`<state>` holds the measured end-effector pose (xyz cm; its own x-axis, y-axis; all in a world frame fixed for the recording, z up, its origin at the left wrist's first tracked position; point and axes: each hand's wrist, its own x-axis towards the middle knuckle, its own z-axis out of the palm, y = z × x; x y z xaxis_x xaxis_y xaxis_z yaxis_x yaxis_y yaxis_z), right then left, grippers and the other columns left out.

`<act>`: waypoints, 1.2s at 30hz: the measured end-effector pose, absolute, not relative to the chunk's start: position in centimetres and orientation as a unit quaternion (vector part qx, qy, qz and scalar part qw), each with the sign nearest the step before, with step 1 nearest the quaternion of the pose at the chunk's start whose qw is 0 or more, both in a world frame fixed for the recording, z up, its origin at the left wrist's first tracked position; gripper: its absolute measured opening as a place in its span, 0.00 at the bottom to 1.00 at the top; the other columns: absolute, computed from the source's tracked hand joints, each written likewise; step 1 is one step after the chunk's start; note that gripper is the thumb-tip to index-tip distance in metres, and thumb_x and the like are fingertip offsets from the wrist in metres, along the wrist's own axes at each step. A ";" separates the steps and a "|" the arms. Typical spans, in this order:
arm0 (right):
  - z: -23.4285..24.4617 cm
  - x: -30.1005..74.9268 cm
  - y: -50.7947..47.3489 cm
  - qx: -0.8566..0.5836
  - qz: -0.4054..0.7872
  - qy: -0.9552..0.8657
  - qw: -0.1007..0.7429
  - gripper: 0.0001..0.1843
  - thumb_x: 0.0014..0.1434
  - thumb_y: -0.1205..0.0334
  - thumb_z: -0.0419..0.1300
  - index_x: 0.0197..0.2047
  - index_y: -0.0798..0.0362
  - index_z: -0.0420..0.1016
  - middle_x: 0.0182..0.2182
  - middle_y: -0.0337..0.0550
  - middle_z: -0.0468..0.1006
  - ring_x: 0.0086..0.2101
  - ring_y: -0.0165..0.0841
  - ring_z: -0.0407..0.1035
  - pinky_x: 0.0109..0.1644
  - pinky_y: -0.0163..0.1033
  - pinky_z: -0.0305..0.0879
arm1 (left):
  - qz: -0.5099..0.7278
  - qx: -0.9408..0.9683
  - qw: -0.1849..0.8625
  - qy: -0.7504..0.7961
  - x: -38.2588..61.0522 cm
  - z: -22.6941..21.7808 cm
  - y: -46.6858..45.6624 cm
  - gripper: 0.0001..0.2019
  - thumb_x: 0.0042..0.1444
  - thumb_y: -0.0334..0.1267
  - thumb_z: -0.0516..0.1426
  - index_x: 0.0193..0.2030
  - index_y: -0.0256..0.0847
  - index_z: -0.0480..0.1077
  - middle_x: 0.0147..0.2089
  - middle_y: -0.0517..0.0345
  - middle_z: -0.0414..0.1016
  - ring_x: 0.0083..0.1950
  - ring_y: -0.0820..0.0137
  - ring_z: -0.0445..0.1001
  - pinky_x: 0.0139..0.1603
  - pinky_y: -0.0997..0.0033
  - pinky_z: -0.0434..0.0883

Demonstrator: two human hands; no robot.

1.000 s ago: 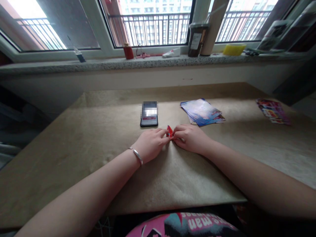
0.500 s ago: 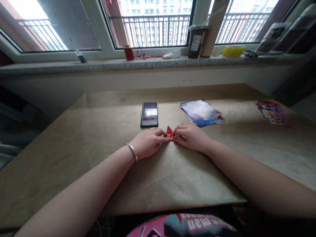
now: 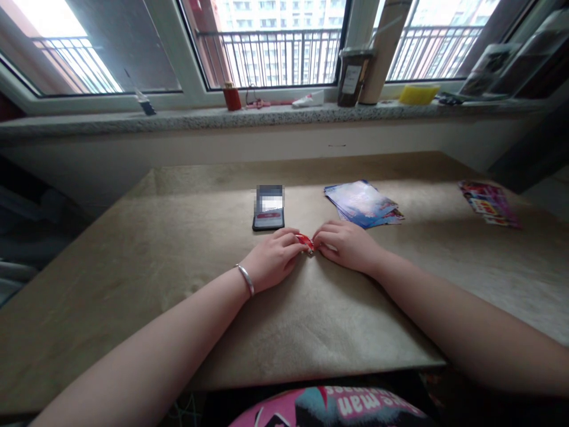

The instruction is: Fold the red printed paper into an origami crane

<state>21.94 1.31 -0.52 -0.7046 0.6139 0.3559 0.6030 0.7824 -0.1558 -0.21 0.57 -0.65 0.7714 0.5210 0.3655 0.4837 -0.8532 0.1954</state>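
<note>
A small red folded paper piece (image 3: 306, 241) lies on the tan felt mat (image 3: 178, 249), pinched from both sides. My left hand (image 3: 273, 261), with a silver bracelet on the wrist, presses its fingertips on the paper's left side. My right hand (image 3: 344, 246) pinches the right side, fingers curled together. Most of the paper is hidden under my fingers. Both hands rest on the mat at mid-table.
A dark phone (image 3: 269, 207) lies just beyond my hands. A stack of blue printed sheets (image 3: 362, 203) sits to the right, more coloured sheets (image 3: 489, 203) at far right. The stone windowsill (image 3: 133, 121) holds a red cup (image 3: 232, 96), a jar (image 3: 349, 77) and a yellow sponge (image 3: 418, 93).
The red paper stood up as a small point between my fingers; now it is pressed lower and flatter. Both hands stayed in nearly the same spot.
</note>
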 end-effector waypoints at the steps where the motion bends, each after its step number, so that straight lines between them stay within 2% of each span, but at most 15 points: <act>1: -0.6 22.0 1.4 -0.326 0.023 -0.923 0.201 0.08 0.57 0.68 0.53 0.34 0.52 0.74 0.34 0.43 0.77 0.38 0.33 0.68 0.43 0.37 0.62 | 0.208 0.938 0.045 0.273 -0.2 -0.8 0.5 0.16 0.54 0.25 0.51 0.48 0.41 0.68 0.47 0.53 0.71 0.59 0.64 0.62 0.60 0.58 0.64; 4: -0.8 22.0 1.6 -0.331 0.043 -0.919 0.211 0.08 0.58 0.68 0.53 0.34 0.52 0.74 0.34 0.42 0.78 0.39 0.33 0.68 0.44 0.37 0.62 | 0.200 0.930 0.052 0.303 -0.3 -1.0 0.4 0.17 0.54 0.25 0.52 0.48 0.43 0.68 0.52 0.52 0.67 0.62 0.62 0.59 0.60 0.55 0.62; 7: -0.9 21.9 1.7 -0.337 0.050 -0.916 0.212 0.08 0.57 0.68 0.54 0.35 0.52 0.74 0.34 0.42 0.78 0.39 0.34 0.68 0.44 0.38 0.63 | 0.182 0.929 0.073 0.313 -0.6 -1.1 0.6 0.15 0.56 0.29 0.52 0.50 0.44 0.68 0.57 0.51 0.64 0.59 0.62 0.61 0.58 0.55 0.63; 13: -0.6 21.8 1.4 -0.351 0.050 -0.911 0.210 0.08 0.57 0.68 0.54 0.35 0.52 0.75 0.33 0.43 0.78 0.39 0.34 0.69 0.44 0.39 0.63 | 0.172 0.928 0.073 0.323 -0.7 -0.9 1.1 0.13 0.57 0.28 0.52 0.48 0.43 0.69 0.48 0.54 0.71 0.49 0.67 0.67 0.51 0.62 0.67; 18: -0.1 21.7 0.9 -0.342 0.055 -0.915 0.205 0.08 0.56 0.60 0.58 0.37 0.52 0.75 0.36 0.43 0.78 0.39 0.35 0.69 0.44 0.40 0.63 | 0.170 0.921 0.046 0.347 -0.5 -0.8 1.0 0.09 0.58 0.31 0.52 0.43 0.41 0.72 0.42 0.53 0.72 0.43 0.68 0.68 0.46 0.66 0.67; 22: -0.2 21.6 0.7 -0.339 0.051 -0.918 0.200 0.09 0.55 0.56 0.60 0.36 0.51 0.74 0.38 0.42 0.78 0.40 0.35 0.68 0.44 0.39 0.63 | 0.169 0.921 0.035 0.350 -0.5 -0.6 0.8 0.09 0.58 0.32 0.52 0.42 0.41 0.72 0.40 0.53 0.72 0.42 0.68 0.67 0.44 0.66 0.67; 29: -0.2 21.2 0.5 -0.346 0.043 -0.915 0.204 0.05 0.56 0.61 0.59 0.34 0.52 0.74 0.34 0.43 0.78 0.39 0.34 0.69 0.43 0.38 0.63 | 0.155 0.924 0.018 0.349 -0.3 -0.2 0.4 0.08 0.56 0.34 0.53 0.40 0.40 0.72 0.39 0.53 0.71 0.41 0.67 0.67 0.44 0.66 0.67; 36: -0.4 21.2 0.7 -0.362 0.082 -0.902 0.222 0.06 0.56 0.60 0.59 0.31 0.51 0.74 0.35 0.41 0.79 0.39 0.33 0.69 0.44 0.38 0.63 | 0.151 0.922 0.019 0.355 -0.3 -0.1 0.3 0.08 0.57 0.36 0.53 0.40 0.40 0.72 0.39 0.53 0.71 0.42 0.67 0.67 0.45 0.66 0.67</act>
